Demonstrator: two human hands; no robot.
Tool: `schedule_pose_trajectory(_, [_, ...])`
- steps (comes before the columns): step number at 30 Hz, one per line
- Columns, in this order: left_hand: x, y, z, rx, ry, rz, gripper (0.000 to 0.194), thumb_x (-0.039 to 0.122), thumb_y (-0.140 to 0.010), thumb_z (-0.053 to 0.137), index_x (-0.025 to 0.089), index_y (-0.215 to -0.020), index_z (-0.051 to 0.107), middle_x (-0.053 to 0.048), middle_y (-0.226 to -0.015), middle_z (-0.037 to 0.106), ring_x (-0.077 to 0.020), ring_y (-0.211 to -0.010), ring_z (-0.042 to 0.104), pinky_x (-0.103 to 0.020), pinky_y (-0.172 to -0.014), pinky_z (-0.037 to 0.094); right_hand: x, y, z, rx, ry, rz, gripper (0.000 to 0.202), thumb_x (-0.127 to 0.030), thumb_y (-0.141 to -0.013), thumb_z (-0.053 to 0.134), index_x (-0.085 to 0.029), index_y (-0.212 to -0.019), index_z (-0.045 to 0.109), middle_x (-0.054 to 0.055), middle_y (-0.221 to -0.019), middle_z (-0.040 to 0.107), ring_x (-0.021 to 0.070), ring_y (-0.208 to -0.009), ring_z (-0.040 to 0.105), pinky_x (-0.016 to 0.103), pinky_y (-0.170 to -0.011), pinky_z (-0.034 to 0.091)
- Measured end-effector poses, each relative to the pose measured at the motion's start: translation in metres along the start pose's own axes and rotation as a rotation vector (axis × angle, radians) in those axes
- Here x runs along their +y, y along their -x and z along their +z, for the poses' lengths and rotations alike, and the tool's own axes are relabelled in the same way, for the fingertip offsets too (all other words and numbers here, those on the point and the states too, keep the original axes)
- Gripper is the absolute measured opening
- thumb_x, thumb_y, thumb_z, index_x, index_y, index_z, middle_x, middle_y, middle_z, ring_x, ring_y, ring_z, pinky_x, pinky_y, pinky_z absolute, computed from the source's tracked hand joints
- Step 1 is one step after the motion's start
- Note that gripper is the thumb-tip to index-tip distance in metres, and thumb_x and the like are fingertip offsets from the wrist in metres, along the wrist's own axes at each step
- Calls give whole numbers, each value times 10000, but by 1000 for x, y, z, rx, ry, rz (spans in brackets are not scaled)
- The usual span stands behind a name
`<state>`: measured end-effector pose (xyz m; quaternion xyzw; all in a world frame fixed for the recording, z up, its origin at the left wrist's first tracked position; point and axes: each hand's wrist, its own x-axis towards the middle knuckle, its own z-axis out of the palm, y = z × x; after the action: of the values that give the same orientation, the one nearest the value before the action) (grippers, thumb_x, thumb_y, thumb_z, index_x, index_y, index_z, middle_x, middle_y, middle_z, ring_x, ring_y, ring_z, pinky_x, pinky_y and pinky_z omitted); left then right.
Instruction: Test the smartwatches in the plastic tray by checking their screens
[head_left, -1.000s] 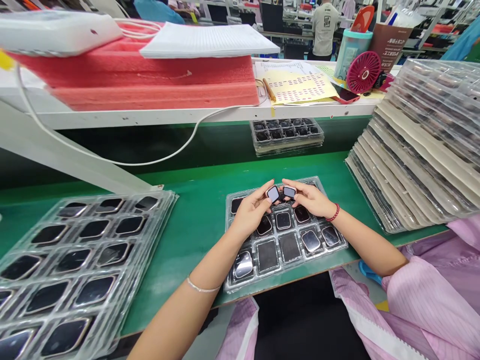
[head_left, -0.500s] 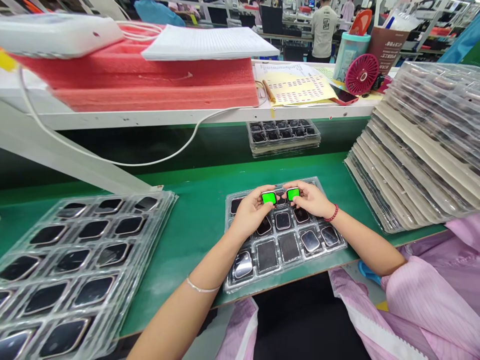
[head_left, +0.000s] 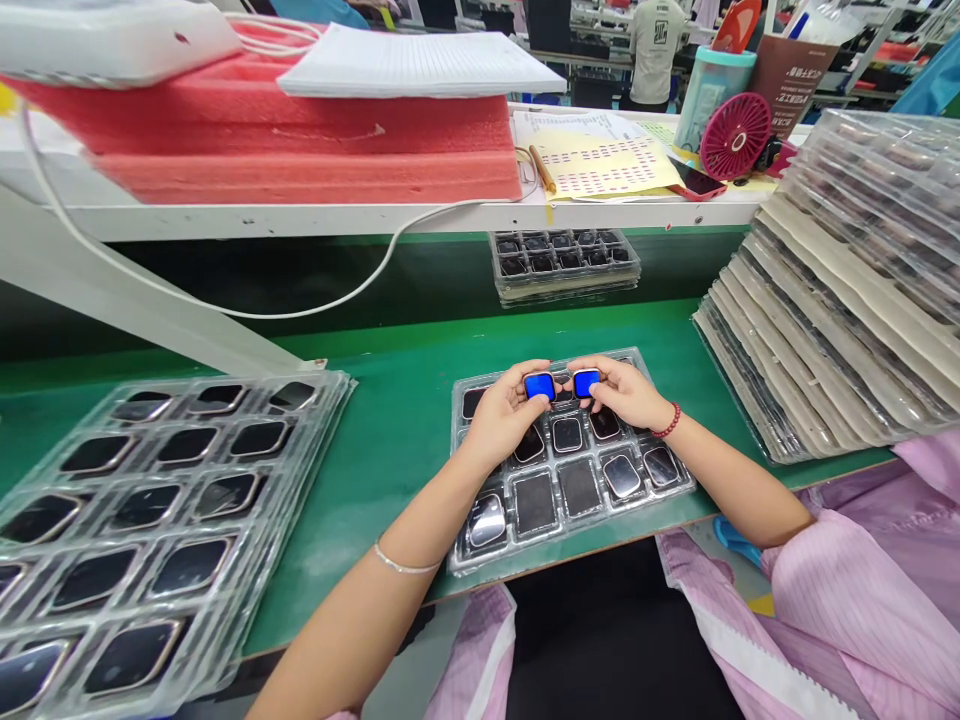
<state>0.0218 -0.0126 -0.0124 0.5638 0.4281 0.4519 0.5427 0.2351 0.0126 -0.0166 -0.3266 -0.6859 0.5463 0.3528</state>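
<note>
My left hand [head_left: 504,412] is closed on a smartwatch [head_left: 539,386] without a strap, its screen lit blue, the thumb at its lower edge. In my right hand [head_left: 626,392] I grip a second smartwatch [head_left: 586,382], also glowing blue, the thumb over its lower corner. Both watches are side by side, a small gap apart, above a clear plastic tray [head_left: 501,565]. Dark-screened watches such as this one [head_left: 568,435] sit in the tray's pockets. Two front pockets [head_left: 535,502] hold no watch. My hands hide part of the tray's back rows.
Stacked trays of watches [head_left: 187,565] stand at left. A tall leaning stack of trays [head_left: 840,320] rises at right, a smaller tray stack [head_left: 570,268] at the back. Red foam [head_left: 315,150], papers [head_left: 600,160] and a pink fan [head_left: 736,135] are on the white shelf [head_left: 300,222].
Both watch screens have turned from green to blue. My hands keep their grips in nearly the same place; the camera view has shifted slightly.
</note>
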Motion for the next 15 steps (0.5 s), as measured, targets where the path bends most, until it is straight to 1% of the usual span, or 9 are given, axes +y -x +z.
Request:
schedule_pose_trajectory(2, [0, 0, 0, 3, 2, -3, 494, 243, -754, 661, 145, -1224, 545, -113, -1087, 706, -264, -1045, 667, -372, -838, 541, 1, 0, 0, -8, -20, 14, 408, -160, -851, 504, -156, -1258, 543, 94, -1084, 688, 120, -745, 674, 227, -608, 578])
schedule_pose_trajectory(4, [0, 0, 0, -6, -1, -2, 517, 202, -733, 652, 153, -1235, 538, -105, -1087, 707, -259, -1065, 659, -380, -871, 536, 1, 0, 0, -11, -22, 21, 427, -150, -843, 504, -154, -1269, 536, 100, -1098, 684, 127, -762, 679, 232, -613, 583])
schedule_pose_trajectory(6, [0, 1, 0, -16, -3, 1, 552, 162, -707, 638, 166, -1248, 531, -95, -1091, 707, -251, -1090, 649, -391, -921, 521, 1, 0, 0, -13, -10, 21, 468, -135, -820, 520, -155, -1287, 524, 112, -1141, 673, 143, -804, 688, 253, -643, 590])
schedule_pose_trajectory(8, [-1, 1, 0, -15, -11, 2, 560, 159, -701, 638, 176, -1251, 531, -91, -1104, 704, -248, -1103, 646, -398, -945, 512, 1, 0, 1, -7, 20, -3, 494, -135, -801, 551, -156, -1294, 520, 128, -1204, 652, 164, -859, 692, 284, -692, 595])
schedule_pose_trajectory(10, [-1, 1, -1, -9, -24, 4, 546, 187, -713, 665, 181, -1244, 536, -90, -1113, 705, -247, -1102, 650, -399, -961, 502, 1, 0, 1, 2, 58, -38, 492, -151, -800, 581, -157, -1289, 527, 136, -1236, 641, 178, -889, 688, 311, -732, 594])
schedule_pose_trajectory(12, [-2, 1, -1, -5, -25, 9, 517, 239, -729, 695, 176, -1221, 549, -91, -1089, 714, -250, -1075, 661, -397, -952, 504, 3, 0, 1, 3, 85, -64, 460, -166, -817, 576, -155, -1276, 538, 129, -1200, 658, 176, -880, 686, 322, -744, 593])
schedule_pose_trajectory(15, [-2, 0, -1, 5, -25, 14, 465, 321, -748, 708, 161, -1167, 588, -90, -1001, 725, -259, -988, 683, -383, -851, 540, 3, 0, 2, -1, 112, -97, 409, -158, -840, 526, -153, -1248, 561, 118, -1185, 661, 181, -931, 679, 326, -764, 597])
